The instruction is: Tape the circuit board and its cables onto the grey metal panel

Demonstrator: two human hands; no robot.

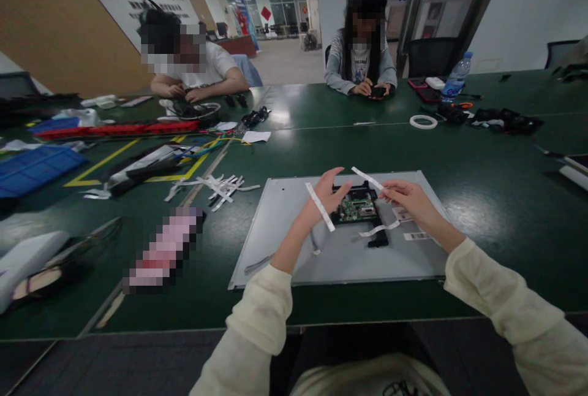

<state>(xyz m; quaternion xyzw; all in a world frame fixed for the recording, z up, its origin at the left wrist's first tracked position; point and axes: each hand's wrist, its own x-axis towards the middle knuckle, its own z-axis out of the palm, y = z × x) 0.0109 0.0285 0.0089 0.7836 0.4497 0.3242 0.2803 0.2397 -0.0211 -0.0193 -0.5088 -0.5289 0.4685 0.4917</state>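
Observation:
My right hand (407,198) pinches one end of a short white tape strip (367,178) between thumb and fingers, its free end pointing up and to the left. With fingers stretched out and thumb apart, my left hand (325,195) is held over the left side of a green circuit board (361,208). Another white strip (320,206) lies across the back of that hand. The board sits in a black bracket (378,239) on a flat grey panel (271,224). A curved white strip (380,230) crosses the bracket's lower right part. My hands partly hide the bracket.
Several loose white strips (225,189) lie left of the panel, near a pixelated phone-like object (168,249). A white tape roll (423,122) and a water bottle (456,80) stand farther right. Two people sit across the green table (312,144). A blue tray (39,169) is far left.

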